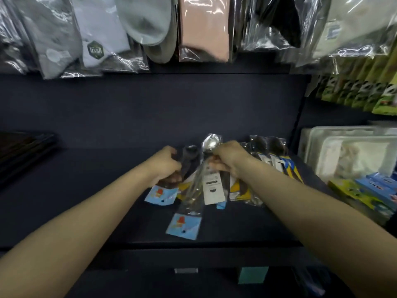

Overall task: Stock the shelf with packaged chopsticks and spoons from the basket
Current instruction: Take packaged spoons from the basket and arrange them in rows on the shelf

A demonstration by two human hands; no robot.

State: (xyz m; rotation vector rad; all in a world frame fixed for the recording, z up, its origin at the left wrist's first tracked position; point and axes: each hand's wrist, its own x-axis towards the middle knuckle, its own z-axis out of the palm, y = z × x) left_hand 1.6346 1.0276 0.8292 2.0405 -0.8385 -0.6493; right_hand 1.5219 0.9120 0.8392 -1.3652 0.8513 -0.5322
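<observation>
Several clear-wrapped spoon packs with blue and yellow header cards already lie fanned on the dark shelf; the left hand grips a dark-spoon pack; the right hand pinches a shiny steel-spoon pack; no basket in view, so the remaining stock cannot be judged.

I can read no text with certainty. The green hexagonal badge on the white sock pack carries pale characters, too blurred to make out. The white card on a spoon packet shows print lines, illegible.
</observation>
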